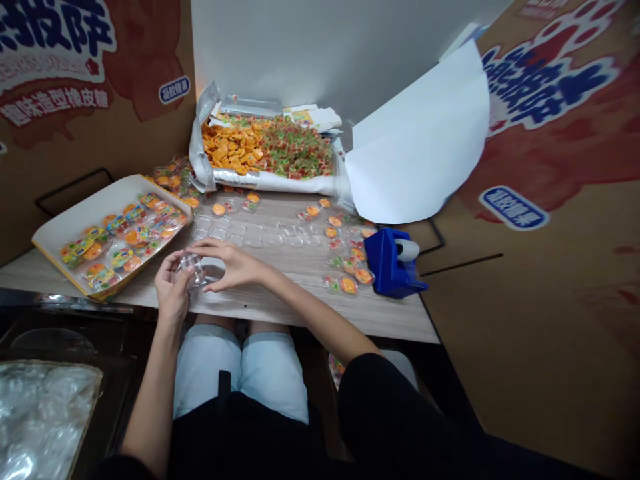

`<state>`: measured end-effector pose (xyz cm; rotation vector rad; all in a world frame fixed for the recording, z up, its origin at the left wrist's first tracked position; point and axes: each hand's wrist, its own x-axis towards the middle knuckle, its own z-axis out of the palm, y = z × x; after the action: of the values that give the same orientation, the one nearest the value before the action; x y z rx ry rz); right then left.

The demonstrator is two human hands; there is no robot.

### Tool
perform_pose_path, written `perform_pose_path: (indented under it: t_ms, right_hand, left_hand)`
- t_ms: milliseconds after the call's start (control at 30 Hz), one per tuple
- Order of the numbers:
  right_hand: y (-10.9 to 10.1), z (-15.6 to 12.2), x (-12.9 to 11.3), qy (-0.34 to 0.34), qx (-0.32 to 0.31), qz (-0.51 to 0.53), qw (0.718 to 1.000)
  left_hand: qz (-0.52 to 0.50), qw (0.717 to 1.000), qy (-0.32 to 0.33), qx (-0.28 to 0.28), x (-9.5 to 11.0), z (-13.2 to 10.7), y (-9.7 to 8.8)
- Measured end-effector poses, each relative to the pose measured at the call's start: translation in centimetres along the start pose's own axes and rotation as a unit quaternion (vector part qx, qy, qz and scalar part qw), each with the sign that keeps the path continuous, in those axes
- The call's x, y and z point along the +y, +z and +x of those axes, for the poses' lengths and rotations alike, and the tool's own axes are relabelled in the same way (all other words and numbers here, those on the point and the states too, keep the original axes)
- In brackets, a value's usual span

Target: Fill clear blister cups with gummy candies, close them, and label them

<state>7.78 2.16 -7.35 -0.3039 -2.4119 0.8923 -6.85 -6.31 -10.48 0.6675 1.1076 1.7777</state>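
Over the table's near edge, my left hand [173, 283] is closed around clear plastic candy shells [194, 268], which look stacked together. My right hand [231, 263] reaches in from the right, thumb and fingers curved apart, its fingertips at the top and side of the shells; how firmly they touch I cannot tell. Beyond my hands, a row of clear plastic shells [273, 235] lies on the table. Filled clear packs with orange and red-green candies [349, 285] are spread to the right.
A cardboard tray [55, 230] of filled packs stands left. At the back is a lined box of orange candies [233, 148] and red-green candies [300, 150]. A blue tape dispenser [395, 263] sits right, near white paper [420, 140]. Large cartons [550, 300] flank the table [300, 310].
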Motion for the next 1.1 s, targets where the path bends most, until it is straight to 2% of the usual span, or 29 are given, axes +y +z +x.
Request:
perform_pose_path:
  t_ms: [200, 300, 433, 500, 600, 700, 767, 833, 933, 1000, 1100]
  right_hand:
    - [-1.0, -1.0, -0.4, 0.020, 0.019, -0.004, 1.000]
    - [-2.6, -2.9, -0.8, 0.097, 0.020, -0.064, 0.993]
    - [-4.0, -5.3, -1.5, 0.218, 0.006, -0.178, 0.960]
    - [-3.7, -5.6, -1.9, 0.208, 0.008, -0.189, 0.960]
    - [-2.7, -4.7, -2.4, 0.140, 0.011, -0.140, 0.980]
    - [-1.8, -3.6, -2.2, 0.117, 0.008, -0.095, 0.989]
    - [-1.7, -3.3, -1.8, 0.135, 0.000, -0.094, 0.986]
    - [-1.7, -3.1, -1.7, 0.183, -0.011, -0.118, 0.976]
    - [-1.9, -3.0, -1.9, 0.245, -0.017, -0.165, 0.955]
    - [-1.8, -2.7, -2.3, 0.218, -0.011, -0.167, 0.962]
    - [-1.3, -2.2, -2.5, 0.121, -0.005, -0.115, 0.986]
  left_hand:
    - [0.006, 1.000, 0.007, -0.001, -0.1, 0.0, 0.1]
    - [0.004, 1.000, 0.014, 0.004, -0.2, 0.0, 0.2]
    - [0.004, 1.000, -0.003, -0.016, -0.8, -0.3, 1.0]
    - [0.006, 0.999, -0.016, -0.038, -1.2, -0.6, 1.8]
    - [0.005, 0.998, -0.027, -0.064, -1.8, -1.2, 3.0]
    - [0.002, 0.998, -0.023, -0.053, -2.0, -1.3, 3.3]
    - [-0.002, 1.000, -0.014, -0.013, -1.9, -1.1, 3.0]
    - [-0.003, 0.999, 0.003, 0.033, -1.6, -0.9, 2.4]
    - [0.008, 0.998, 0.024, 0.054, -1.2, -0.7, 1.9]
    - [0.008, 0.999, 0.020, 0.043, -1.0, -0.8, 2.1]
    - [0.005, 1.000, 0.010, 0.026, -1.1, -1.3, 2.7]
